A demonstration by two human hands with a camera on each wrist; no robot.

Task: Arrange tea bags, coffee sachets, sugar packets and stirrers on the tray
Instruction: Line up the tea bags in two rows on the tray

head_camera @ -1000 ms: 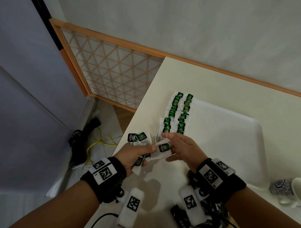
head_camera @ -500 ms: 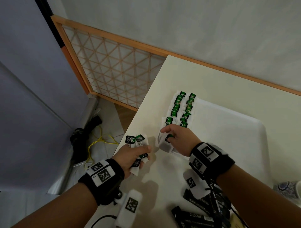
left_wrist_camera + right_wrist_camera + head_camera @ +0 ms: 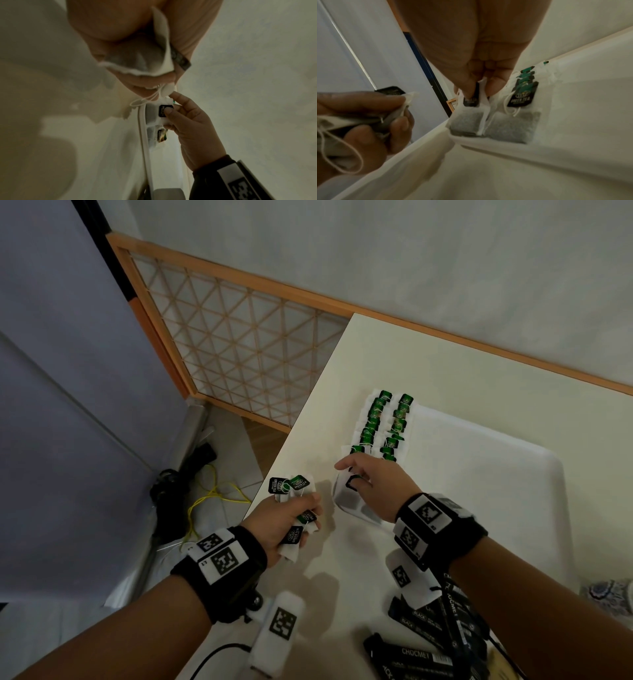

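Observation:
Two rows of green-tagged tea bags [image 3: 383, 426] lie along the left side of the white tray [image 3: 479, 474]. My right hand [image 3: 370, 484] pinches one tea bag [image 3: 469, 116] by its top and dark tag, with the bag resting at the near end of the left row, at the tray's front left corner. Beside it lies another tea bag [image 3: 513, 125]. My left hand [image 3: 291, 518] hovers over the table left of the tray and grips a bunch of tea bags [image 3: 291, 486], seen also in the left wrist view as a bag [image 3: 145, 63] under the fingers.
Black sachets [image 3: 421, 652] labelled CHOCMET lie on the cream table [image 3: 445, 364] near the front, under my right forearm. A patterned cup [image 3: 609, 594] stands at the right edge. The table's left edge drops to a floor with yellow cables [image 3: 209, 501]. A lattice screen [image 3: 239, 344] stands behind.
My right hand took a tea bag from the bunch in my left hand and carried it right and forward to the tray's front left corner. The left hand stayed put.

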